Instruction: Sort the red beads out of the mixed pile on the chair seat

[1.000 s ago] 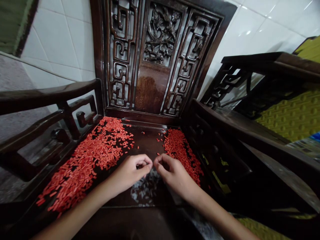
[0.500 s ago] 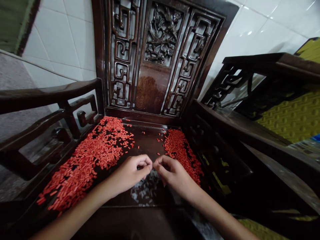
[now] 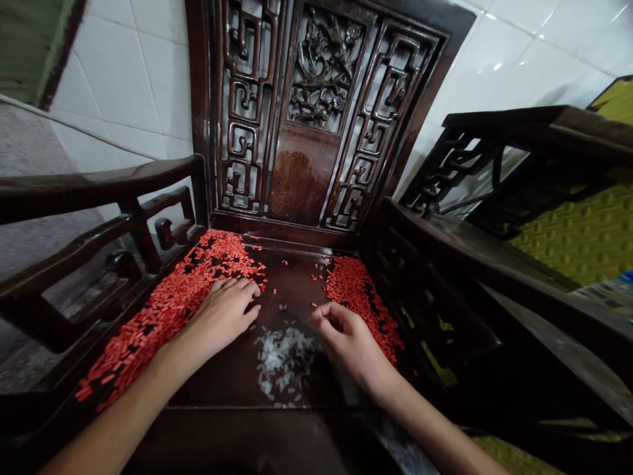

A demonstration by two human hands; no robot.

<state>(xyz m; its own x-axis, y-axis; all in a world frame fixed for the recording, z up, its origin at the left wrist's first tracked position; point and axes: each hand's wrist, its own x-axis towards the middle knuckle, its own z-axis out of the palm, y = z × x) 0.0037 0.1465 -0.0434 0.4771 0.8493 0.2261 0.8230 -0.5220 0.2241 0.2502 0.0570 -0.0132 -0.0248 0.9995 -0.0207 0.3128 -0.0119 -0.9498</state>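
L hand (image 3: 220,316) open, flat, fingers resting at edge of red rod-shaped bits (image 3: 168,316). R hand (image 3: 346,336) loosely curled, can't tell if anything's pinched. Tiny white grains (image 3: 284,359) btwn hands, on glossy dark wood seat (image 3: 291,284); more red bits (image 3: 359,307) just past R hand.

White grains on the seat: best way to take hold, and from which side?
Probably from above with the right hand, pinching a few at the pile's right edge. The white grains lie low and loose on the flat wooden seat, so they offer no single grip, and that edge sits closest to the hand.
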